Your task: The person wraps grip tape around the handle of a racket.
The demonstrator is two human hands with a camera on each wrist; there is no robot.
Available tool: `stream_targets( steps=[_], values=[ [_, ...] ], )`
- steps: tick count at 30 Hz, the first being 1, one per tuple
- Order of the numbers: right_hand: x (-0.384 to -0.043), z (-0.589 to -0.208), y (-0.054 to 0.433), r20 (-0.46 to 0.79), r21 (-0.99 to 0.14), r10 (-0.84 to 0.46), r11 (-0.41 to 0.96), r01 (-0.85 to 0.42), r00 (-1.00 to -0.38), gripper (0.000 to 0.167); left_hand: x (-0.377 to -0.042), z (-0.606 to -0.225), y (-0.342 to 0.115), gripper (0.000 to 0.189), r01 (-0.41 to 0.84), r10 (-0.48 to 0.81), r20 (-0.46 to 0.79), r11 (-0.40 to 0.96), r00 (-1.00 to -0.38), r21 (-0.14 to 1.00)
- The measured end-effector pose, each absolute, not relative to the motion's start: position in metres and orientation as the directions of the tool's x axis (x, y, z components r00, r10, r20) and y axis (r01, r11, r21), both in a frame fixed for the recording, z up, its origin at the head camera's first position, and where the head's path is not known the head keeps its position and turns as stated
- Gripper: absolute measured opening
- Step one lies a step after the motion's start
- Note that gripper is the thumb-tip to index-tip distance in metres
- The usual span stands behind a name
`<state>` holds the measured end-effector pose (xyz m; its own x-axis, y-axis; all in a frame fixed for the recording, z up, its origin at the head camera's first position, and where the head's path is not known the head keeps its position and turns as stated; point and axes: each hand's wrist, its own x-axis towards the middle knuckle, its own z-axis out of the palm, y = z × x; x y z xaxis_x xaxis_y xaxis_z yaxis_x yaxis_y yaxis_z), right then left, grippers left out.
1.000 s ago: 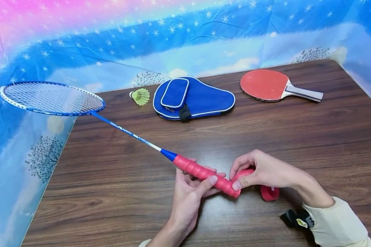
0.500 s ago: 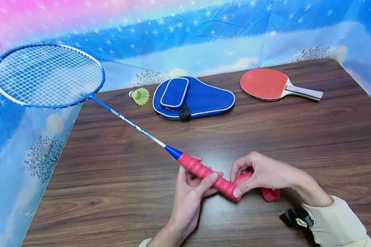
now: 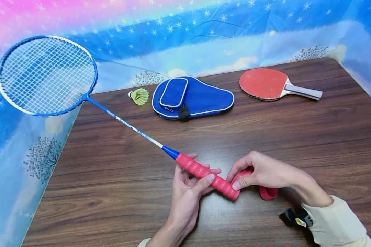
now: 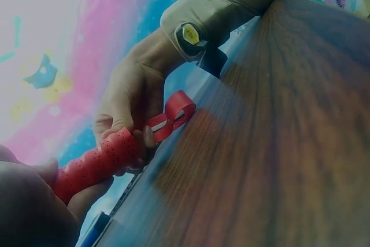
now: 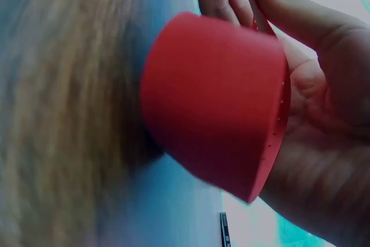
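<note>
A blue and white badminton racket [image 3: 126, 125] is held up at a slant over the table, its strung head at the upper left. My left hand [image 3: 188, 192] grips its handle, thumb on top and fingers beneath. Red perforated grip tape [image 3: 191, 167] covers the handle in overlapping turns. At the butt end my right hand [image 3: 262, 171] pinches the tape between thumb and fingers. The tape's loose tail [image 3: 268, 193] curls below that hand; in the right wrist view a wide red loop of tape [image 5: 214, 96] hangs beside the palm.
Along the back of the wooden table [image 3: 111, 192] lie a yellow-green shuttlecock [image 3: 139, 96], a blue zipped paddle case [image 3: 204, 97] with white piping, and a red table tennis paddle [image 3: 263, 84]. A patterned cloth [image 3: 173, 41] hangs behind.
The racket has turned about its shaft, so its head went from nearly edge-on to showing its strings broadly. Both hands stay close to the same place, still holding handle and tape.
</note>
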<state>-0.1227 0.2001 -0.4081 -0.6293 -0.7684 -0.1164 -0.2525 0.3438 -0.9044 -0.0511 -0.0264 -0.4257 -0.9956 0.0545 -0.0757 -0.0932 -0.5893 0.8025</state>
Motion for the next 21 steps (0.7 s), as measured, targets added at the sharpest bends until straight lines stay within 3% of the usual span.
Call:
stream_targets(
  steps=[15, 21],
  values=[
    [-0.122, -0.4041, 0.1998, -0.112, -0.9, -0.731, 0.362, -0.243, -0.673, 0.017, -0.0512, -0.4229, -0.0263, 0.054, -0.036, 0.068, 0.002, -0.545, -0.998, 0.838],
    [-0.1215, -0.4034, 0.1993, -0.133, -0.899, -0.722, 0.376, -0.223, -0.679, 0.019, -0.051, -0.4226, -0.0252, 0.057, -0.051, 0.03, -0.042, -0.534, -0.999, 0.844]
  ],
)
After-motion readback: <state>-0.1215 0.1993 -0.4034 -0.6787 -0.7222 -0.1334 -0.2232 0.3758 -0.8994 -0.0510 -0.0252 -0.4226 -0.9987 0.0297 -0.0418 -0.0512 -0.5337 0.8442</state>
